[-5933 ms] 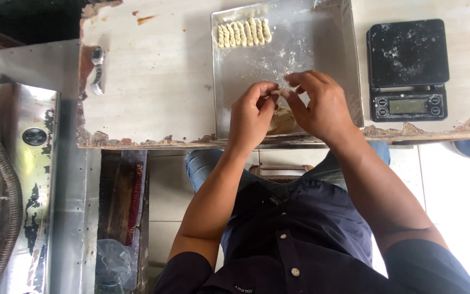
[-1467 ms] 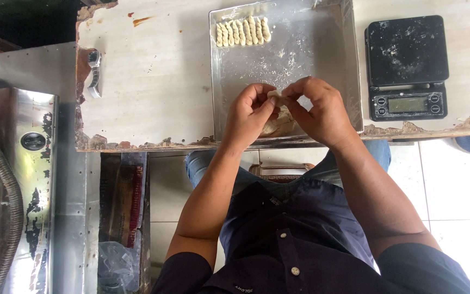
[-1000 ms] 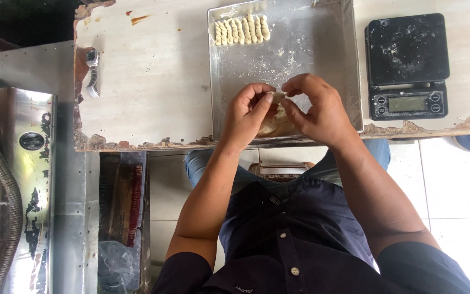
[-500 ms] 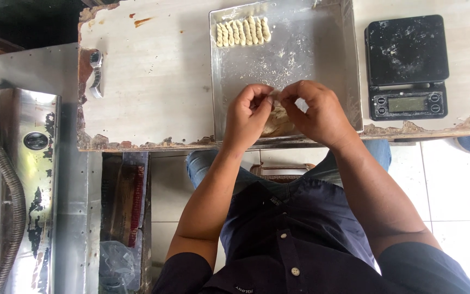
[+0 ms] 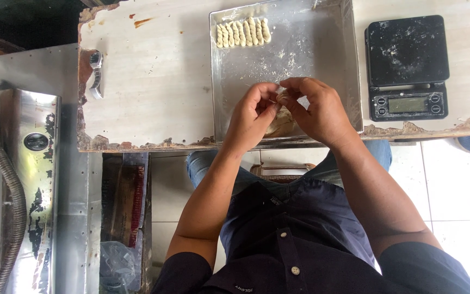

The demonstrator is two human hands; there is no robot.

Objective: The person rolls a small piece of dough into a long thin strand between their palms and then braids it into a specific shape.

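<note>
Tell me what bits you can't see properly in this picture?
- The small dough piece pinched between the left hand and right hand: fingers cover most of it, so its shape is unclear.
- The dough lump on the metal tray: half hidden under both hands.
- The tray's far edge: cut off by the picture's top.
- The scale display: too small to read.
- The twisted dough sticks: too small to count surely.

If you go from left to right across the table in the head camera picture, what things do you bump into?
Wristwatch → row of twisted dough pieces on the metal tray → left hand → right hand → black kitchen scale.
</note>
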